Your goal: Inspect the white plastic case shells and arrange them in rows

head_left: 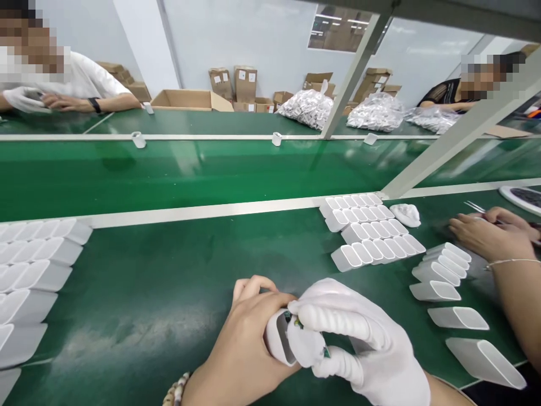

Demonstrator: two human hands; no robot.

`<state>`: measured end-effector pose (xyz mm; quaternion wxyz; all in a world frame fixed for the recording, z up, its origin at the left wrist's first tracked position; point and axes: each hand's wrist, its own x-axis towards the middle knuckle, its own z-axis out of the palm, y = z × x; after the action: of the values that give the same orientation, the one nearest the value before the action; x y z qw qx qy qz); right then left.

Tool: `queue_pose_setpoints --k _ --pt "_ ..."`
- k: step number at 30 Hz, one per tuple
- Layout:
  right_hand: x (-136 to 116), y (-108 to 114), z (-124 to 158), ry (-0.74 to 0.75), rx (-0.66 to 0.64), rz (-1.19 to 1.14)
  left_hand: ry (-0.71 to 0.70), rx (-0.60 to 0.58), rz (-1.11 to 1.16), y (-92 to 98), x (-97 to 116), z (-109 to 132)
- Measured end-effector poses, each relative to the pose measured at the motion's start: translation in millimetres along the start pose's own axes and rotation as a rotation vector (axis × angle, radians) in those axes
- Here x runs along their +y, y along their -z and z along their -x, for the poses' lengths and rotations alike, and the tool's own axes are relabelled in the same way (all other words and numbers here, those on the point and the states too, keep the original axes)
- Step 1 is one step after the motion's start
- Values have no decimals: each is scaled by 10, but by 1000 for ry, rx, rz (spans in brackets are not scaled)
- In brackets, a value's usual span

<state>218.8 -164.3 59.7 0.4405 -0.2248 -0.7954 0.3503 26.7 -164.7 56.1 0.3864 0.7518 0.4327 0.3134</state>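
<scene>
White housings [29,304] in rows, far left. Left hand [249,335], bare, fingers curled round white shell [274,341]. Right hand [367,344], gloved, fingers closed in pinch on white insert [306,345] with green board [326,352], at shell mouth; can't tell if partly inside. Risk: skewed insert could snag rim, scrape board; loose glove fabric could catch. Open sleeves [363,254] right.
</scene>
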Motion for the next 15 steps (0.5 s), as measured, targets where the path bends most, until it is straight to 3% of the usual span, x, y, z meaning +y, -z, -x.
queue_pose_setpoints --k 4,15 --pt "-27 4 5 -27 3 -27 -3 7 9 4 14 -32" --pt "-37 31 -15 28 -11 270 -15 13 86 -6 -18 -16"
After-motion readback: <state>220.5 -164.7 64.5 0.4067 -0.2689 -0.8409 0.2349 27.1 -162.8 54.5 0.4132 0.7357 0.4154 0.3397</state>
